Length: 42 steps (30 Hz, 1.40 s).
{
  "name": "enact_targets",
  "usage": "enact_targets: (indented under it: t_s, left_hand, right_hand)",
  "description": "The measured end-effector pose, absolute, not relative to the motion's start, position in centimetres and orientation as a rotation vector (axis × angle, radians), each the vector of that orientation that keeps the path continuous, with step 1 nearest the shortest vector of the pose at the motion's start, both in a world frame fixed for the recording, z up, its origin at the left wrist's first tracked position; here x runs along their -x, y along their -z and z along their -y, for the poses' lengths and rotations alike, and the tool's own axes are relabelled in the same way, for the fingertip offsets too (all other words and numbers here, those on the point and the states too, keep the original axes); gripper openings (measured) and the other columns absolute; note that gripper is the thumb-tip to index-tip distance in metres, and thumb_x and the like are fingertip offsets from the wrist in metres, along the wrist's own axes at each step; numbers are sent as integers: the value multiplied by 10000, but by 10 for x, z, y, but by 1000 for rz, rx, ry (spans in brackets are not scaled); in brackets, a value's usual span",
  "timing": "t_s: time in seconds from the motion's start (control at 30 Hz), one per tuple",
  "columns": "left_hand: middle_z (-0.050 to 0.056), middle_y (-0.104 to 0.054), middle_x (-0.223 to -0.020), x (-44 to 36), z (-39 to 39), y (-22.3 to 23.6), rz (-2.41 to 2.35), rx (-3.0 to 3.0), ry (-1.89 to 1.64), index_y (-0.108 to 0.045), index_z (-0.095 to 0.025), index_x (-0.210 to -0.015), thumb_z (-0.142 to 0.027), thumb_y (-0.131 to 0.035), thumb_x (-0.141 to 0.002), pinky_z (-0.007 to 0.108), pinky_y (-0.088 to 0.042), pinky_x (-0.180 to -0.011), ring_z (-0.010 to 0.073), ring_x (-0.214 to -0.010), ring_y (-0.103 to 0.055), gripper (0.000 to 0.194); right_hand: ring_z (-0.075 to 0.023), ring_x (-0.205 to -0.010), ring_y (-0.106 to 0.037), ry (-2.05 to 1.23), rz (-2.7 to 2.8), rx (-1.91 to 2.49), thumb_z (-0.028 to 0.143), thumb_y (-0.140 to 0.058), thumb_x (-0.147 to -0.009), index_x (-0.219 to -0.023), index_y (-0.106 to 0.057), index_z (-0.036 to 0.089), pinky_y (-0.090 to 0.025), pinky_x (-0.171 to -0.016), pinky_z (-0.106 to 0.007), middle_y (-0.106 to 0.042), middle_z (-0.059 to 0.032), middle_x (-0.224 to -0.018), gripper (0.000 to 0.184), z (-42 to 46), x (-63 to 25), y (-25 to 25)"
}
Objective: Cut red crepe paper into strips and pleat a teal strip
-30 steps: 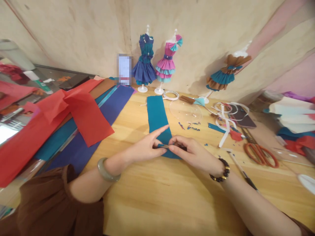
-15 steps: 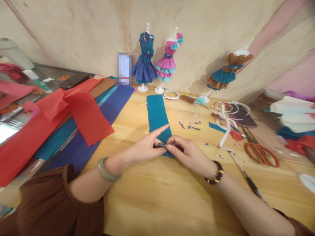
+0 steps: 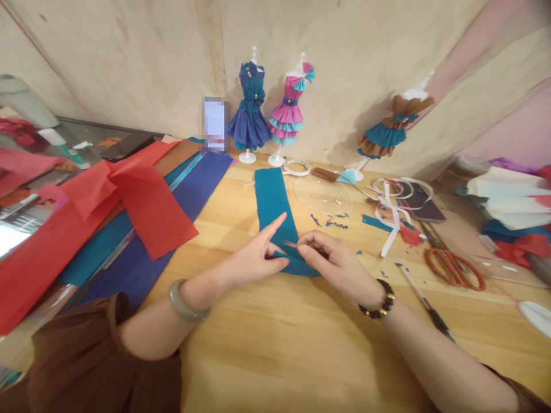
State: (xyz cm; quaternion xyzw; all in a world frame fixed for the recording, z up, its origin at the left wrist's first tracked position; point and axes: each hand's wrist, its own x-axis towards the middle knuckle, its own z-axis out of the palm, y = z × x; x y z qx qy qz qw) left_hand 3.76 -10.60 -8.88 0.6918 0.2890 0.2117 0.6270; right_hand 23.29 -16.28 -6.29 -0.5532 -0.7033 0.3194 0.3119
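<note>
A long strip of teal crepe paper (image 3: 272, 198) lies on the wooden table, its near end beneath my hands. My left hand (image 3: 258, 255) rests over the strip with the index finger stretched out. Its thumb and bent fingers seem to pinch a small bit of teal paper (image 3: 280, 254), mostly hidden. In my right hand (image 3: 327, 258), thumb and fingertips grip a thin pointed tool (image 3: 291, 244), its tip toward the left hand. The rest of that tool is hidden by the fingers, so its exact kind cannot be made out.
Red paper (image 3: 157, 212) and blue paper (image 3: 202, 186) cover the left. Dressed mini mannequins (image 3: 250, 115) stand by the wall. Orange-handled scissors (image 3: 456, 269), a pen (image 3: 430, 310), white ribbon (image 3: 391, 235) and a clear round plate (image 3: 322, 195) lie right of the strip.
My right hand has drawn slightly away to the right and up from the left fingers, so the pointed tool's tip now shows clear of them. The left hand keeps its pose.
</note>
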Motion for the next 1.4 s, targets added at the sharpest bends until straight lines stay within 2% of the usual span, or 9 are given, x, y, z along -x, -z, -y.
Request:
enact_targets:
  t_s: [0.3, 0.43, 0.53, 0.67, 0.73, 0.83, 0.93, 1.1, 1.4]
  left_hand:
    - [-71, -525, -630, -35, 103, 83, -747, -1538, -494, -11, -256, -1514, -217, -644, -802, 186, -314, -520, 67, -533, -407, 953]
    - [-62, -551, -639, -36, 103, 80, -766, -1489, -482, -21, -228, -1516, -220, -666, -780, 191, -314, -525, 69, -537, -413, 978]
    - [-65, -547, -625, -37, 103, 79, -760, -1453, -482, -55, -218, -1516, -233, -672, -776, 187, -310, -529, 65, -531, -418, 964]
    - [-42, -595, -675, -34, 101, 81, -751, -1461, -496, -142, -226, -1507, -291, -698, -769, 193, -330, -544, 74, -556, -466, 926]
    - [-12, -641, -727, -33, 101, 81, -742, -1497, -490, -199, -212, -1495, -347, -684, -788, 208, -363, -574, 96, -605, -514, 868]
    - [55, -689, -848, -32, 102, 80, -763, -1588, -565, -264, -170, -1472, -464, -564, -865, 266, -431, -675, 157, -755, -589, 738]
    - [80, -682, -939, -33, 103, 80, -919, -1832, -674, -392, -163, -1408, -491, -445, -921, 337, -454, -787, 200, -882, -598, 590]
    - [95, -641, -1167, -34, 99, 84, -1039, -2431, -564, -601, -190, -1212, -387, -598, -850, 428, -379, -984, 268, -1114, -525, 412]
    - [72, -541, -1373, -28, 88, 92, -1140, -2573, -406, -595, -204, -1241, -386, -586, -857, 478, -278, -1109, 272, -1315, -412, 425]
  right_hand:
    - [-241, -790, -627, -123, 1804, 2051, 361, -443, -927, -1059, -614, 157, -461, -682, -350, -680, -110, -894, 298, 127, -313, 91]
    - [-316, -1011, -572, 47, 1864, 1970, 295, -501, -892, -1033, -664, 147, -429, -885, -461, -652, -173, -1014, 261, 126, -314, 93]
    - [-294, -1046, -566, -106, 1894, 1688, 361, -490, -913, -982, -683, 179, -415, -940, -468, -663, -139, -1043, 275, 135, -294, 76]
    - [-189, -860, -637, -1055, 1985, 1380, 480, -544, -872, -1043, -651, 212, -510, -758, -326, -699, -41, -977, 335, 150, -265, 59]
    - [-164, -779, -626, -1196, 2065, 1356, 431, -642, -809, -963, -662, 205, -500, -691, -283, -694, -11, -887, 274, 155, -256, 61]
    - [-138, -712, -593, -1071, 2174, 1386, 286, -625, -827, -822, -672, 194, -471, -673, -261, -658, 5, -775, 103, 156, -249, 68]
    - [-139, -722, -593, -966, 2245, 1368, 212, -622, -823, -809, -680, 195, -471, -690, -261, -653, -1, -779, 62, 156, -246, 70]
    - [-159, -845, -625, -773, 2360, 1265, 107, -589, -827, -879, -697, 217, -489, -799, -285, -694, -21, -901, 162, 160, -240, 66]
    - [-219, -916, -601, -256, 2537, 1287, 120, -537, -870, -956, -709, 188, -485, -860, -396, -672, -92, -980, 204, 157, -242, 79]
